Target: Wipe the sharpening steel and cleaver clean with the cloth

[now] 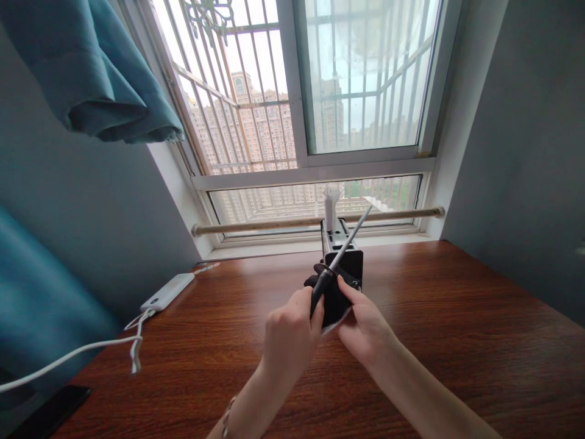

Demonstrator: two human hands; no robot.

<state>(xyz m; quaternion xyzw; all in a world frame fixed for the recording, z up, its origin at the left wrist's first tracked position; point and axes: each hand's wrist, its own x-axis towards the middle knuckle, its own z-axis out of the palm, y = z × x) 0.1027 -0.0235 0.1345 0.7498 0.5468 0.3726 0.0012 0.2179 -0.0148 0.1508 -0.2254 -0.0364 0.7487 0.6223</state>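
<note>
My left hand [290,335] is closed round the black handle of a honing steel [350,241], whose grey rod slants up to the right. My right hand [365,326] grips a black-handled object [336,302] just under the steel; what it is stays partly hidden, with a pale edge showing below. Right behind both hands stands a black knife block [350,259] on the wooden table [457,341], with a white item [330,207] sticking up from it.
A white power bank [167,291] with a white cable [68,353] lies at the table's left. A dark phone [50,411] sits at the near left corner. Behind are a barred window [315,110], a wooden rail [256,224] and teal curtains [91,73].
</note>
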